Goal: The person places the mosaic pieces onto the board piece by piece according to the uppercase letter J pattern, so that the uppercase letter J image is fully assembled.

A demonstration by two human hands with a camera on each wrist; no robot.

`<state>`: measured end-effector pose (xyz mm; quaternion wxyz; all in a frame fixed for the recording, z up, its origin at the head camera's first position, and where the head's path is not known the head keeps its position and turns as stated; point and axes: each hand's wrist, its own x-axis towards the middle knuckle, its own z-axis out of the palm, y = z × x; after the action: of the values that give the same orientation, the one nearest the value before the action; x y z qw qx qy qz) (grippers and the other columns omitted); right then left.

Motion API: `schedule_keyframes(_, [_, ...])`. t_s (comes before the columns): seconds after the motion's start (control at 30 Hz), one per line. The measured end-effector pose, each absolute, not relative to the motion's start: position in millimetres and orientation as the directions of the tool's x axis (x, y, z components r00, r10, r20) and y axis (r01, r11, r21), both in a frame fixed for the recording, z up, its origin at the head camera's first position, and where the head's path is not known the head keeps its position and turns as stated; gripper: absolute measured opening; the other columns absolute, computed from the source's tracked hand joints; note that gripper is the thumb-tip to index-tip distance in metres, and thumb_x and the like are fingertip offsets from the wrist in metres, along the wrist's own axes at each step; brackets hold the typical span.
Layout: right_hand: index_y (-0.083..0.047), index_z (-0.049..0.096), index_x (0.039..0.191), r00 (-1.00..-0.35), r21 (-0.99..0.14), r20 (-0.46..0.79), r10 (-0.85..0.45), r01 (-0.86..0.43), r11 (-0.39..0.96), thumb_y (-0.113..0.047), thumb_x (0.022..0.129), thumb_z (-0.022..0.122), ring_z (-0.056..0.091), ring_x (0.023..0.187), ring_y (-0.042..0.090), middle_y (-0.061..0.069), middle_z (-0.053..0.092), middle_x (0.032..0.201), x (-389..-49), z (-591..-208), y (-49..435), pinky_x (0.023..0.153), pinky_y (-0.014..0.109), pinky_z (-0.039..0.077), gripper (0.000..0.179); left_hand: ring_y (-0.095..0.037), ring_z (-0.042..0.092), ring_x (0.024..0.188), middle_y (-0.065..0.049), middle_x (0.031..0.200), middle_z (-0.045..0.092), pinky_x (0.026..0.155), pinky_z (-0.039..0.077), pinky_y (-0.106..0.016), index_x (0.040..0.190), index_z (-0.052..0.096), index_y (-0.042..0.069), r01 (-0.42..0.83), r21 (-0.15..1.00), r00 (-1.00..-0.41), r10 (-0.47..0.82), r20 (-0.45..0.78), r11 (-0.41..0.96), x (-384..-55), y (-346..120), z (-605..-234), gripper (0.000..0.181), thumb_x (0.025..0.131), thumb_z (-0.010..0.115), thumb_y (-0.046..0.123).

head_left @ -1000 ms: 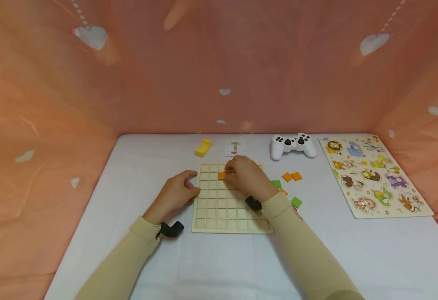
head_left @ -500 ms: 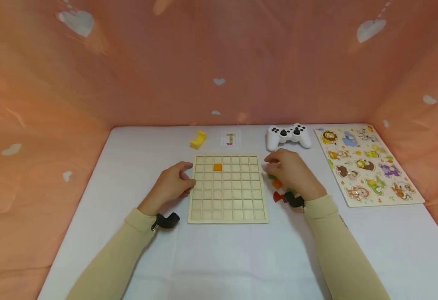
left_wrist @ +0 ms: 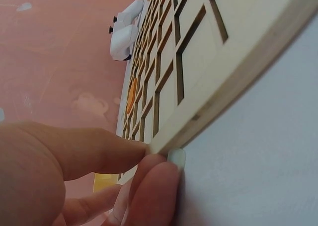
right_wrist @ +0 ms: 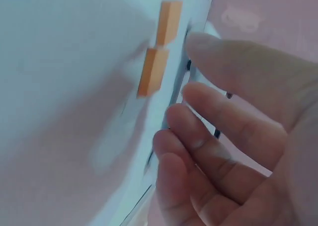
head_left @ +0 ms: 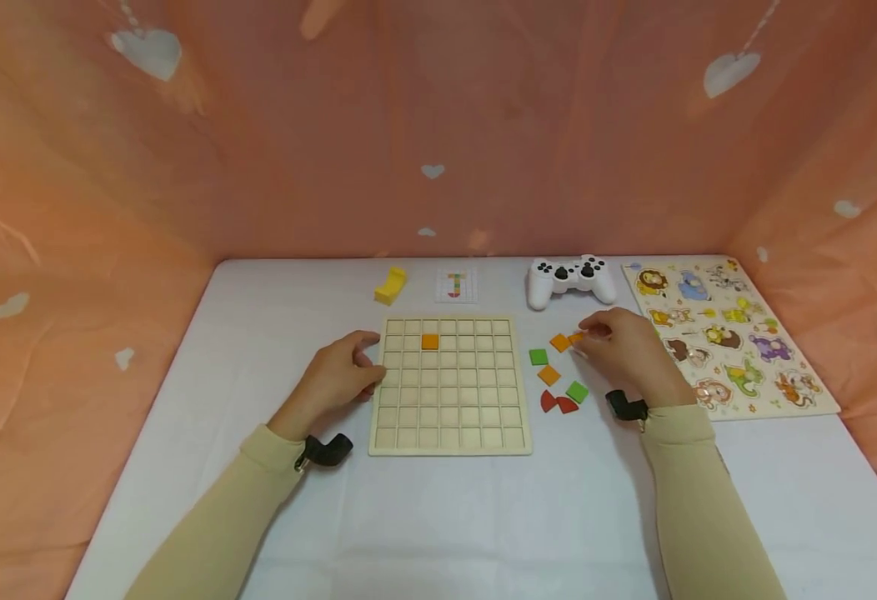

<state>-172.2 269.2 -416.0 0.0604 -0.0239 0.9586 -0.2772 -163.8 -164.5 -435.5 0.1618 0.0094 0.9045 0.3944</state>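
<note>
A pale wooden grid board lies flat on the white table, one orange square tile sitting in a cell near its top. At its left edge my left hand grips the rim; the left wrist view shows thumb and fingertip meeting on the wooden edge. To the right of the board, my right hand hovers with loosely bent fingers beside two orange tiles. In the right wrist view a gap separates the fingers from the nearer orange tile, and nothing is held.
Green tiles, another orange tile and red quarter-round pieces lie right of the board. Behind stand a yellow block, a pattern card and a white game controller. An animal puzzle board lies far right.
My right hand has left the orange tile in the grid and moved right to the loose orange tiles. My left hand stays at the board's edge. The head view has shifted slightly.
</note>
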Motion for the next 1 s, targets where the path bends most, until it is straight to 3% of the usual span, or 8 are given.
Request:
schedule_keyframes(0.37, [-0.006,0.075,0.121,-0.984,-0.513,-0.174,-0.029,0.065,0.856,-0.033,0.098,0.079,0.063,0.101,0.030,0.014,0.074,0.111,-175.3,-426.1,270.2,0.089,0.042,0.053,0.036,-0.015,0.070,0.070,-0.011,0.100,0.072,0.067,0.060,-0.027,0.157,0.052,0.008,-0.129,0.756,-0.946,0.149,-0.288,0.642,-160.3,-164.4,-436.4,0.063,0.098,0.073,0.017])
schedule_keyframes(0.63, [-0.005,0.073,0.124,-0.977,-0.524,-0.212,-0.029,0.088,0.847,-0.026,0.100,0.071,0.062,0.104,0.033,0.017,0.073,0.116,-174.8,-424.4,273.9,0.090,0.044,0.054,0.032,-0.014,0.071,0.069,-0.011,0.099,0.072,0.066,0.060,-0.027,0.156,0.053,0.008,-0.123,0.765,-0.947,0.156,-0.282,0.632,-161.4,-164.2,-436.1,0.062,0.098,0.074,0.016])
schedule_keyframes(1.0, [-0.002,0.073,0.122,-0.976,-0.531,-0.217,-0.016,0.104,0.841,-0.025,0.099,0.074,0.063,0.103,0.033,0.018,0.073,0.114,-174.5,-423.6,275.4,0.089,0.044,0.054,0.032,-0.015,0.070,0.069,-0.012,0.100,0.071,0.066,0.060,-0.027,0.156,0.053,0.009,-0.129,0.760,-0.948,0.146,-0.284,0.637,-159.8,-164.5,-433.5,0.062,0.098,0.074,0.016])
